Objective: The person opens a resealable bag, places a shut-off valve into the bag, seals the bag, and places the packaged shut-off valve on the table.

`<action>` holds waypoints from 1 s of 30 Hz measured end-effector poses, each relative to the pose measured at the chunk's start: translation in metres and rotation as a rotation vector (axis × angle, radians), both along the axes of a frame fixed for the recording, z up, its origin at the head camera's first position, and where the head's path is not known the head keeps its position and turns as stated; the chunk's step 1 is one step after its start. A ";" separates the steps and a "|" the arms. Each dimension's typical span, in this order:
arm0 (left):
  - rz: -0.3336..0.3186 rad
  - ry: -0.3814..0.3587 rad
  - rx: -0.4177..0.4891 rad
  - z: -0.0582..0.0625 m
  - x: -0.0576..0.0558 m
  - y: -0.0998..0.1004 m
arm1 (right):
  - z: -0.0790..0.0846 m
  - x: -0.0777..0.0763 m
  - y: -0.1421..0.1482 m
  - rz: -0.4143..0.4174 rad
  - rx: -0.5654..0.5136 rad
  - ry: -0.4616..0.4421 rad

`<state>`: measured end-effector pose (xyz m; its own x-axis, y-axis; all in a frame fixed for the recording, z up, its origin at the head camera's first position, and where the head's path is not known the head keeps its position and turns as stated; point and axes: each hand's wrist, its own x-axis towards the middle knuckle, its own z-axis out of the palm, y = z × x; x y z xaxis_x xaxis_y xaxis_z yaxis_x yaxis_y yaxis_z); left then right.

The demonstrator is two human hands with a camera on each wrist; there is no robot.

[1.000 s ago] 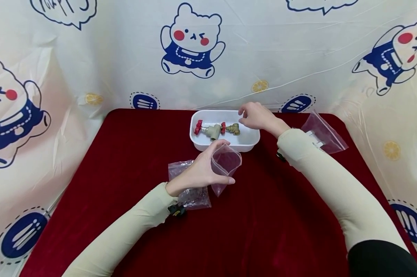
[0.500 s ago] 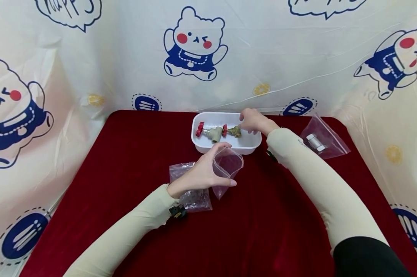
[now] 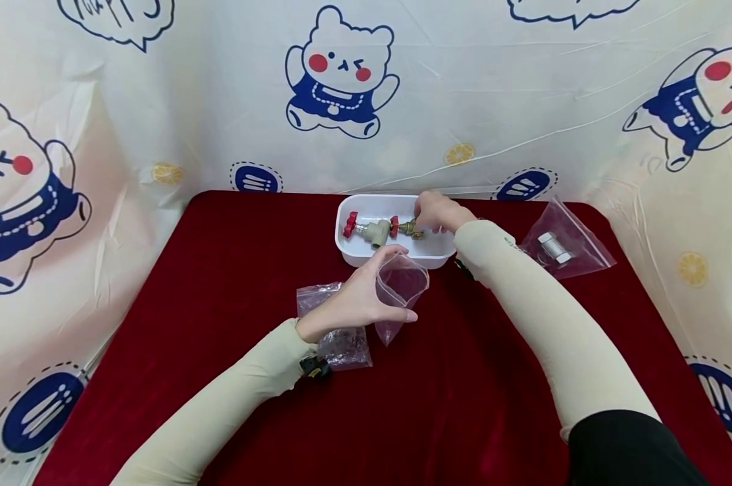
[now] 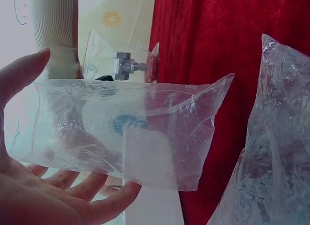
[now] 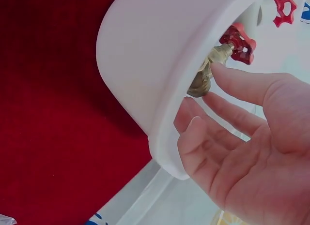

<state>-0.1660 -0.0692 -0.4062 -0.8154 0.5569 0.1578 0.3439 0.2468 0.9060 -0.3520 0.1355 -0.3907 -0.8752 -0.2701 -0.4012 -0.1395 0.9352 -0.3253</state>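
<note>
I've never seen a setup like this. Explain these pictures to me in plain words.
There is no machine here, just somebody working bare-handed. The wide view comes from a camera on the head, looking forward and down; each close view comes from a camera on one wrist. On the red cloth stands a white plastic tray holding a grey valve and a brass valve, both with red handwheels. Towards the right lies a clear zip bag containing a silvery fitting; nearer the camera lies a crinkled clear bag. The left hand holds an open zip bag, and the right hand has its fingers on the brass valve in the tray.
</note>
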 end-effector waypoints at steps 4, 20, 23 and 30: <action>-0.005 -0.008 0.010 -0.001 0.000 0.000 | 0.001 0.001 -0.002 0.003 0.024 -0.014; 0.003 0.016 -0.042 0.001 0.002 0.000 | -0.002 0.004 -0.001 0.035 0.030 0.009; 0.001 0.022 -0.039 0.001 0.002 0.000 | -0.001 0.007 0.000 0.043 0.020 0.008; 0.005 0.034 -0.045 0.006 0.003 0.001 | 0.001 0.014 -0.002 0.080 0.015 -0.017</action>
